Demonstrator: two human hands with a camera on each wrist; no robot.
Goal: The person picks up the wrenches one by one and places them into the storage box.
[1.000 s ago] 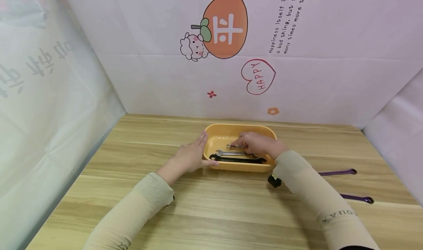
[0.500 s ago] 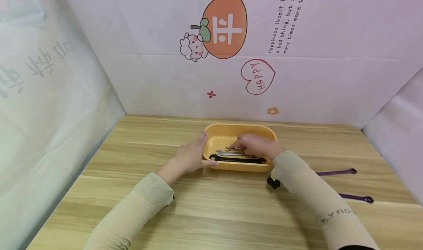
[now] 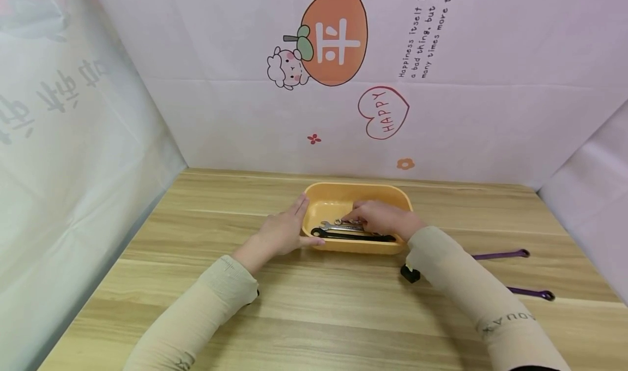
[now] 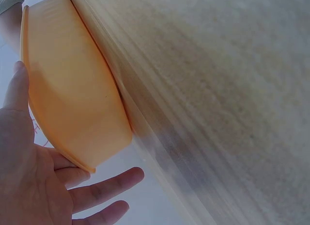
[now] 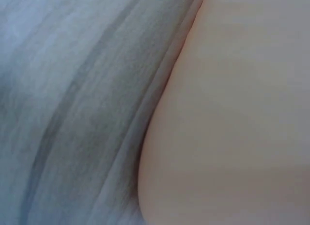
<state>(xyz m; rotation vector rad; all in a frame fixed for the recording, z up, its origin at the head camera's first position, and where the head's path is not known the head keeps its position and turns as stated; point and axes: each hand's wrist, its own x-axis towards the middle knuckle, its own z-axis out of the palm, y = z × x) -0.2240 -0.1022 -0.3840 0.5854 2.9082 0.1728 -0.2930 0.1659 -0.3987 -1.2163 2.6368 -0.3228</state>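
An orange-yellow plastic bin (image 3: 360, 247) stands near the back of the table. My left hand (image 3: 278, 233) holds its left end, the thumb on the front rim and fingertips at the left rim. In the left wrist view, two other fingers (image 4: 104, 190) extend past the bin's corner. My right hand (image 3: 380, 217) reaches inside and pinches a small silver wrench (image 3: 338, 222), mostly hidden under the fingers. Just in front lie a longer silver open-end wrench (image 3: 333, 226) and a black wrench (image 3: 350, 235) along the front wall. The right wrist view shows only the bin wall (image 5: 232, 118) and table.
Two purple wrenches, a rear one (image 3: 502, 255) and a front one (image 3: 532, 293), lie on the wooden table (image 3: 314, 311) to the right, partly covered by my right sleeve. A printed white cloth (image 3: 235, 126) hangs behind the table, with more cloth at both sides.
My right hand has shifted slightly toward the front of the bin, bringing the small wrench closer to the longer silver one. The left hand has stayed in place.
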